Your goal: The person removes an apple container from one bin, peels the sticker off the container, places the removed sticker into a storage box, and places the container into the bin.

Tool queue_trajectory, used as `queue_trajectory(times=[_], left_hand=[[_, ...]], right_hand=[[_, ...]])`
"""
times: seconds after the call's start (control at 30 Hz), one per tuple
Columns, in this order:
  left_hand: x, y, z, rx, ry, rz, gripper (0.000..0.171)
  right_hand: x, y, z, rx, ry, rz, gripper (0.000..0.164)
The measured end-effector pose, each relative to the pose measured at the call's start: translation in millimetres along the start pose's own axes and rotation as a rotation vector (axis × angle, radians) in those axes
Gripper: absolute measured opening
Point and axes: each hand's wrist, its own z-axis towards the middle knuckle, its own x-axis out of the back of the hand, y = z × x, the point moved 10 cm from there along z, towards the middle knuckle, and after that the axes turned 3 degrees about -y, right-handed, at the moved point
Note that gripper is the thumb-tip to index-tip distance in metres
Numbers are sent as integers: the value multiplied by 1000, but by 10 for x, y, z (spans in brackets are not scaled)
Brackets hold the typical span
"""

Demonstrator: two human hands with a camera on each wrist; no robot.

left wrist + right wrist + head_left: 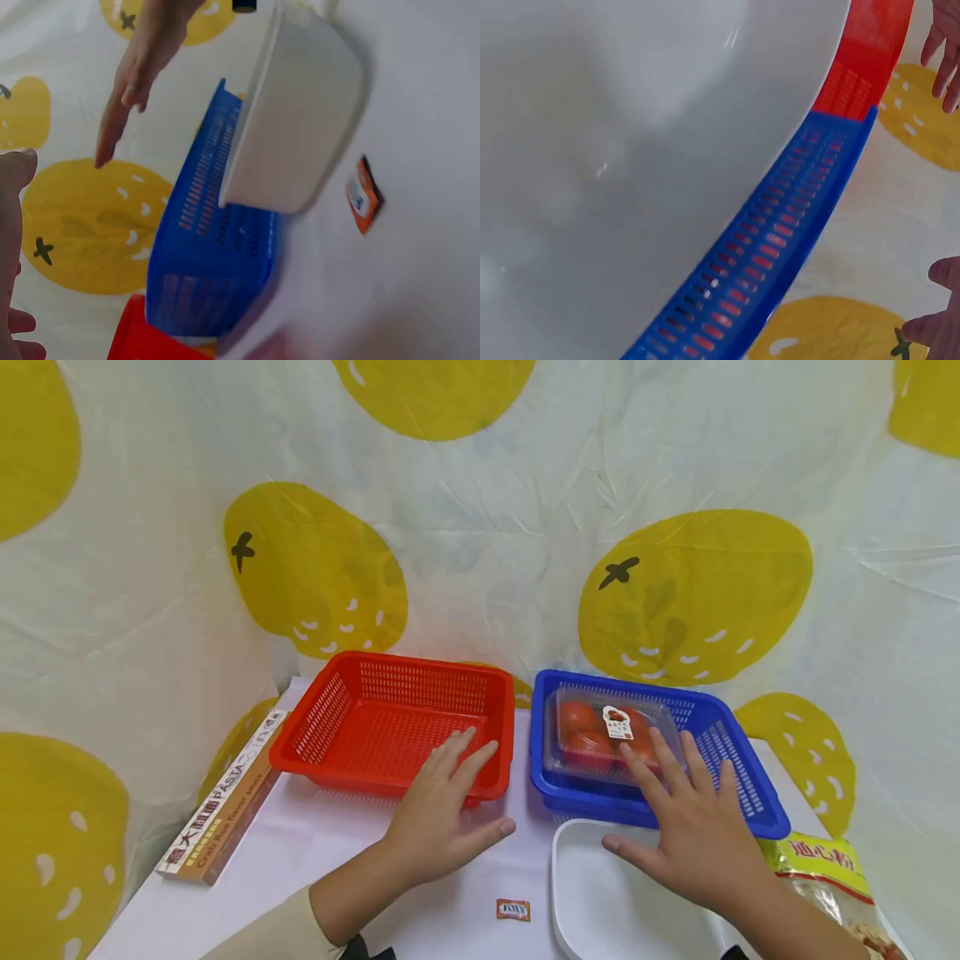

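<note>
Printed along the long box [222, 797] at the table's left edge is "PASTA", with "Crab roe flavor sauce" beneath; the small orange packet [513, 909] near the front edge reads "FOX'S". Open white tabletop is left between the red basket [397, 722] and that packet. The left hand [442, 818] is spread flat over the red basket's near rim, holding nothing. The right hand [693, 827] is spread over the blue basket [750, 777], fingertips reaching the labelled clear tomato box [607, 735] inside; the white tray [592, 893] lies beneath its wrist.
</note>
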Motion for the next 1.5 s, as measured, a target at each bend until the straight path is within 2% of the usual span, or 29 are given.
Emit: queue_trajectory(times=[0.1,0.3,0.4,0.53,0.73,0.87,1.0,1.13,1.3,1.4,1.5], left_hand=[[-46,103,87,-9,12,-98,90],[-231,299,275,-34,-11,-253,86],[-327,397,355,-57,-20,-297,84],[-478,491,434,-51,-44,-340,83],[-695,528,524,8,-57,-386,82],[-811,504,580,51,-47,-373,80],[-891,495,633,71,-34,-337,76],[-974,450,675,111,-33,-319,75],[-1043,412,774,166,-18,-267,73],[-1067,406,846,194,-16,-229,73],[-1092,385,908,214,-4,-192,74]], right_hand=[[18,118,67,-8,-20,40,113],[28,413,231,-17,-88,148,110],[23,573,328,-4,-108,190,105],[-13,803,447,-5,-135,229,101],[-10,1096,641,17,-140,285,95],[-20,1236,782,37,-159,367,90],[-116,1395,875,-4,-245,449,86],[-323,1591,947,-68,-341,530,83],[-608,1826,1001,-120,-415,548,79],[-764,1919,1012,-152,-467,547,82],[-929,1963,1014,-183,-520,601,87]])
